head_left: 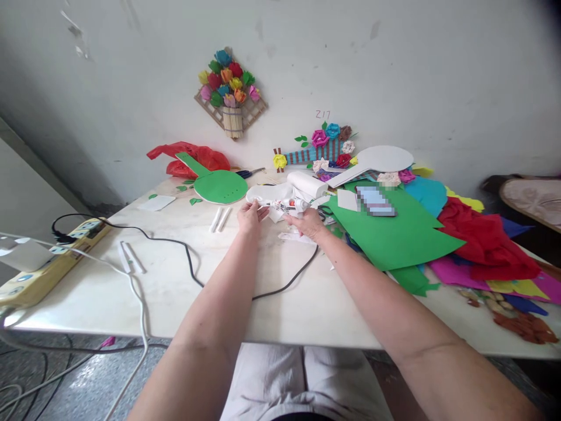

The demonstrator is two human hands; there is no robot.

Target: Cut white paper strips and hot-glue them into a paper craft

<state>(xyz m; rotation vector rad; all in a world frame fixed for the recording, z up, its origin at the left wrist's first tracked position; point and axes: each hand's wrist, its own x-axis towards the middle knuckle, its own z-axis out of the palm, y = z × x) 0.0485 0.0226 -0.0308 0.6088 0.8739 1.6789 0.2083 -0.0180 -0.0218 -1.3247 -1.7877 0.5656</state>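
Note:
A white hot glue gun [290, 203] with small red marks lies between my hands near the middle of the table. My right hand [308, 223] is closed around its right end. At its left end, my left hand [250, 216] has its fingers pinched together; what sits between them is too small to make out. Just behind my hands are a flat white cutout [268, 193] and a white roll [308, 183]. A black cord [289, 286] runs across the table below my hands. White paper scraps [298, 237] lie under the right hand.
Green paddle-shaped piece [220, 187], red plastic [197, 158] and scissors [249, 173] lie back left. A yellow power strip [52, 263] edges the left. Green sheet [394, 240], phone [376, 200], white paddle cutout [384, 159] and red cloth [486, 240] crowd the right. White sticks [220, 220] lie left of my hands.

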